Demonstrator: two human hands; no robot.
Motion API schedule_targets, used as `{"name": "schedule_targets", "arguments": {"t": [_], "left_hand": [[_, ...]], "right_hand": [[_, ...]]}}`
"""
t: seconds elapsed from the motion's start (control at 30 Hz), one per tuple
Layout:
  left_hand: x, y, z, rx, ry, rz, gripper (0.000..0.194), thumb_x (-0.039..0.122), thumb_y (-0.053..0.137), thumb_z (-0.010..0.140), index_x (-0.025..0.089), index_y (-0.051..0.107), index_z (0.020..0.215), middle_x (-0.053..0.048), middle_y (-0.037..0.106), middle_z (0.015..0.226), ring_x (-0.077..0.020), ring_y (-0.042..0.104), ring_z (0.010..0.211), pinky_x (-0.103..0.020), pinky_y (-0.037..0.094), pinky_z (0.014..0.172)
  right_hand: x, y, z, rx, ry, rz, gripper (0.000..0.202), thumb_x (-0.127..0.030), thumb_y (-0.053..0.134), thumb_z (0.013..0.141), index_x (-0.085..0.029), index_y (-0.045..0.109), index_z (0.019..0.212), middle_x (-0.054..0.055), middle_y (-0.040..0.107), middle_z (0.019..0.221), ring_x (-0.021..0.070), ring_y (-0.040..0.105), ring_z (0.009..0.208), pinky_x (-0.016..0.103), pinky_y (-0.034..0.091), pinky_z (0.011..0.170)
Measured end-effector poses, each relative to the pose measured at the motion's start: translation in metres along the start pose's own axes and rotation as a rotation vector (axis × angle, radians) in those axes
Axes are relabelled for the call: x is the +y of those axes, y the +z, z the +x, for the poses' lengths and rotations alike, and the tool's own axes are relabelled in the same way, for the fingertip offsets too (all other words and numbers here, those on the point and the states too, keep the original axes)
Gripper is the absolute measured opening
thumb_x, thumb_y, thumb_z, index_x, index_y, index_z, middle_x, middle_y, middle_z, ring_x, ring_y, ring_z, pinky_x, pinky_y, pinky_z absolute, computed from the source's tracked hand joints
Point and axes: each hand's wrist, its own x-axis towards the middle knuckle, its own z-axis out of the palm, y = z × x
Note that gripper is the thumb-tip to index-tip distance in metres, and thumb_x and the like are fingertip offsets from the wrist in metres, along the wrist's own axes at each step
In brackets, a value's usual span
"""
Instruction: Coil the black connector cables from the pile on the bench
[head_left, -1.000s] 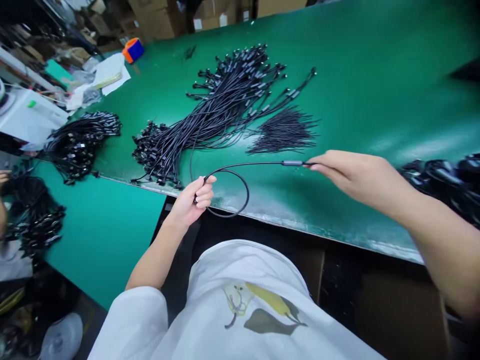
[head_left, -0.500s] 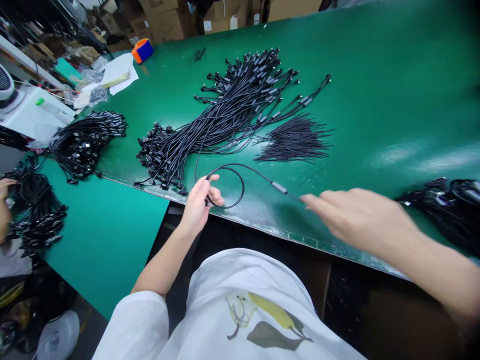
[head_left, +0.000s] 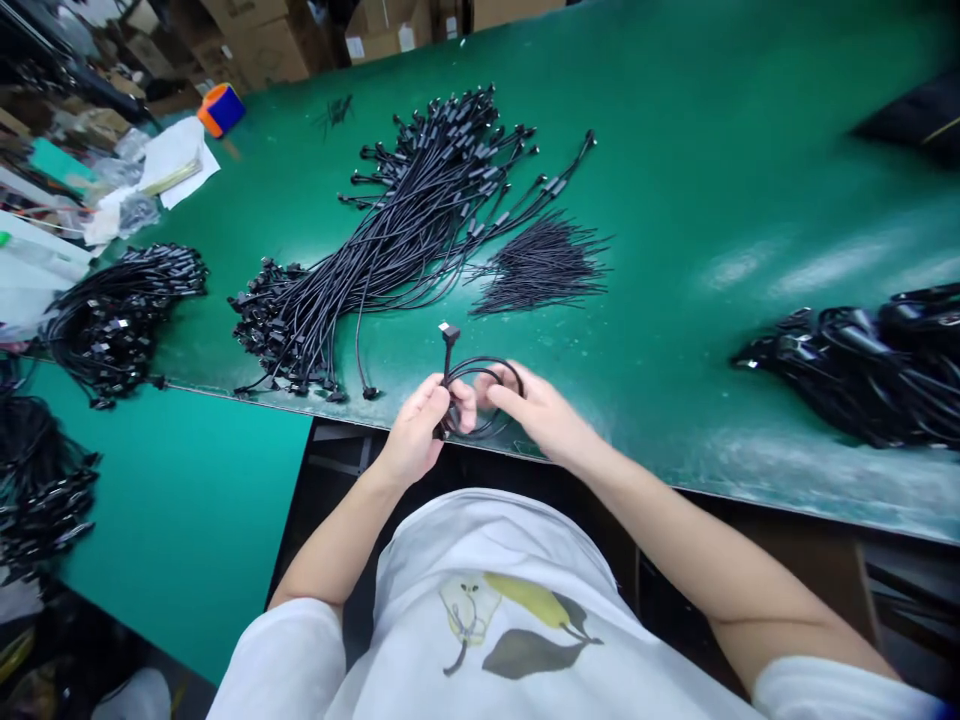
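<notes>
A black cable (head_left: 491, 362) is wound into a small coil between my hands, just over the front edge of the green table. My left hand (head_left: 424, 425) is closed on the coil's left side, and a plug (head_left: 449, 333) stands up above its fingers. My right hand (head_left: 536, 405) grips the coil's right side, thumb and fingers bent around the loops. Beyond them lies a big heap of straight black cables (head_left: 390, 230). To its right is a pile of thin black ties (head_left: 544, 265).
Bundled coiled cables (head_left: 862, 375) lie at the right and another bundle (head_left: 124, 315) at the left. An orange and blue tape roll (head_left: 221, 108) and papers (head_left: 176, 160) are at the back left. A lower green table (head_left: 187, 510) adjoins on the left.
My right hand has come in from the right to my left hand. The cable's stretched end is now wound into the coil, and a plug sticks up. The view has shifted right.
</notes>
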Motion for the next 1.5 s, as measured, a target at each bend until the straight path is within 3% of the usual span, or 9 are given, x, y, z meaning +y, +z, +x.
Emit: {"name": "schedule_targets", "arguments": {"t": [0.17,0.4,0.53,0.67,0.77,0.9,1.13,1.27,1.5], "left_hand": [[-0.018,0.005,0.001,-0.029,-0.140,-0.012,0.048,0.063,0.057,0.085,0.017,0.054,0.078,-0.001,0.054,0.065,-0.0155,0.059,0.071,-0.029,0.046,0.074],[-0.030,0.012,-0.001,-0.002,-0.027,0.118,0.053,0.071,0.052,0.083,0.020,0.040,0.074,0.007,0.037,0.060,-0.0082,0.039,0.053,-0.027,0.038,0.061],[-0.026,0.004,-0.004,-0.114,-0.054,0.476,0.053,0.063,0.071,0.073,0.019,0.042,0.083,0.005,0.044,0.068,-0.0093,0.041,0.062,-0.025,0.035,0.062],[-0.024,-0.006,-0.006,-0.168,-0.125,0.822,0.042,0.038,0.079,0.071,0.018,0.046,0.089,0.005,0.043,0.073,-0.0099,0.041,0.065,-0.024,0.034,0.061],[-0.028,-0.002,-0.005,-0.116,-0.043,0.988,0.029,0.027,0.069,0.076,0.018,0.050,0.095,0.004,0.047,0.074,-0.0115,0.045,0.065,-0.025,0.035,0.061],[-0.031,0.010,-0.006,-0.077,-0.028,1.079,0.020,0.028,0.061,0.081,0.017,0.053,0.096,0.001,0.055,0.073,-0.0148,0.054,0.065,-0.026,0.038,0.063],[-0.032,0.005,-0.012,-0.381,-0.226,0.822,0.020,0.028,0.045,0.090,0.017,0.055,0.076,0.003,0.053,0.058,-0.0105,0.050,0.054,-0.025,0.039,0.060],[-0.036,0.003,-0.015,-0.470,-0.339,0.452,0.036,0.051,0.051,0.091,0.016,0.052,0.080,0.006,0.045,0.051,-0.0079,0.040,0.045,-0.023,0.035,0.051],[-0.048,0.017,-0.012,-0.168,-0.498,0.054,0.052,0.067,0.056,0.084,0.015,0.054,0.086,0.007,0.039,0.055,-0.0051,0.034,0.044,-0.020,0.027,0.045]], "right_hand": [[0.000,0.021,-0.007,0.044,0.271,0.460,0.045,-0.056,0.071,0.076,-0.019,0.045,0.074,-0.012,0.020,0.053,0.0035,0.017,0.044,0.018,0.019,0.041],[-0.012,0.036,-0.010,0.074,0.163,0.516,0.059,-0.070,0.056,0.083,-0.021,0.029,0.064,-0.009,0.020,0.057,0.0039,0.013,0.046,0.018,0.014,0.039],[-0.006,0.038,-0.022,0.102,-0.056,0.159,0.051,-0.066,0.043,0.092,-0.021,0.036,0.070,-0.004,0.033,0.065,0.0076,0.034,0.052,0.021,0.035,0.045],[0.000,0.025,-0.031,-0.043,-0.279,-0.260,0.049,-0.060,0.039,0.096,-0.016,0.058,0.093,0.014,0.052,0.114,0.0150,0.056,0.085,0.031,0.053,0.074],[0.003,0.020,-0.035,-0.060,-0.235,-0.213,0.049,-0.056,0.036,0.099,-0.017,0.058,0.118,0.015,0.051,0.131,0.0166,0.058,0.098,0.034,0.052,0.088],[0.006,0.027,-0.034,0.005,-0.055,0.141,0.049,-0.063,0.041,0.095,-0.018,0.057,0.104,0.006,0.062,0.096,0.0093,0.056,0.066,0.025,0.051,0.063],[-0.001,0.028,-0.020,-0.014,0.038,0.453,0.061,-0.072,0.068,0.070,-0.024,0.038,0.093,-0.005,0.053,0.091,0.0023,0.048,0.045,0.014,0.028,0.034],[-0.015,0.023,-0.016,-0.131,0.107,0.572,0.049,-0.062,0.067,0.079,-0.022,0.043,0.095,-0.010,0.046,0.067,0.0009,0.035,0.040,0.012,0.028,0.036],[-0.021,0.010,-0.002,-0.174,0.137,0.684,0.039,-0.055,0.062,0.084,-0.019,0.048,0.083,-0.014,0.029,0.049,0.0004,0.012,0.037,0.013,0.012,0.036]]}}
